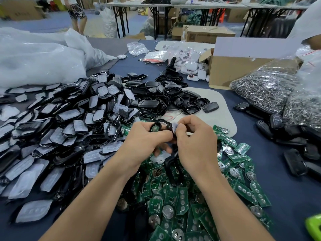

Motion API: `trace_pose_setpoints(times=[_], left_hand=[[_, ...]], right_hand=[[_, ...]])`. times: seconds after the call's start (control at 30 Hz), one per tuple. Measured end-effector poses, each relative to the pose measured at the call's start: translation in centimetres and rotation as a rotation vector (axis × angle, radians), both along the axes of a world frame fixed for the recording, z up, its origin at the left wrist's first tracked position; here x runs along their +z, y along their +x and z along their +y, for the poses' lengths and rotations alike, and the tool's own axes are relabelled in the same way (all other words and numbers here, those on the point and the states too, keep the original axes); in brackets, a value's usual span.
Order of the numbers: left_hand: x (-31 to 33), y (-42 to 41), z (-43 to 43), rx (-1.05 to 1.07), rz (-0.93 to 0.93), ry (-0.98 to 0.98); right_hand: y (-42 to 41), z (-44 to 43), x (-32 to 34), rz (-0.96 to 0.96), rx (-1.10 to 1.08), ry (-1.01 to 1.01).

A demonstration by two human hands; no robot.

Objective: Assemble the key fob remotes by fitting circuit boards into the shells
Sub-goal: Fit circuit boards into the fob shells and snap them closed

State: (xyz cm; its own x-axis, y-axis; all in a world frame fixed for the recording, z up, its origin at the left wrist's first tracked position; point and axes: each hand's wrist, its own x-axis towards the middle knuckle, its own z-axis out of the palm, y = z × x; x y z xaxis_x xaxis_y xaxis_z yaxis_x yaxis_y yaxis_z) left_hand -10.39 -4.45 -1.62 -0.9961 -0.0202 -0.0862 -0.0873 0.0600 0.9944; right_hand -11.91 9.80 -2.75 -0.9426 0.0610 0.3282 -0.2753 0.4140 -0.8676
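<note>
Being held above the circuit boards (182,197) on the tabletop (286,171), a black shell (157,123) is pinched by the left grip (145,141) and right grip (194,141); its inside is hidden by fingers (184,122).

We've got one glossy black plastic shell frame (157,125) held up over the near-centre heap. The left hand (144,136) grips it and the right hand (192,136) pinches its right end. Green shows through its opening.

The small green rectangular circuit boards with round silver battery holders (182,202) are in a loose overlapping heap, near centre to near right.

The black shell fronts with translucent grey rubber button pads (57,129) are heaped on the left.

The hollow black plastic shell backs (166,96) are piled far centre.

A second black shell frame (172,171) lies tilted on the boards, just near of the hands.
</note>
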Motion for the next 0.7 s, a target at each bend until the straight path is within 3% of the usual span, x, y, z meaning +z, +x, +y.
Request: trace_pose_setpoints(times=[0.33, 0.53, 0.7], left_hand=[[0.2, -0.1, -1.1, -0.053, -0.082, -0.113], [0.0, -0.4, -1.0, 0.134, -0.07, -0.074], [0.0, -0.3, -0.7, 0.14, -0.101, -0.053]], right_hand=[[-0.5, 0.7, 0.5, -0.033, -0.037, -0.099], [-0.3, 0.9, 0.7, 0.022, -0.007, -0.047], [-0.1, 0.8, 1.0, 0.055, 0.009, -0.058]])
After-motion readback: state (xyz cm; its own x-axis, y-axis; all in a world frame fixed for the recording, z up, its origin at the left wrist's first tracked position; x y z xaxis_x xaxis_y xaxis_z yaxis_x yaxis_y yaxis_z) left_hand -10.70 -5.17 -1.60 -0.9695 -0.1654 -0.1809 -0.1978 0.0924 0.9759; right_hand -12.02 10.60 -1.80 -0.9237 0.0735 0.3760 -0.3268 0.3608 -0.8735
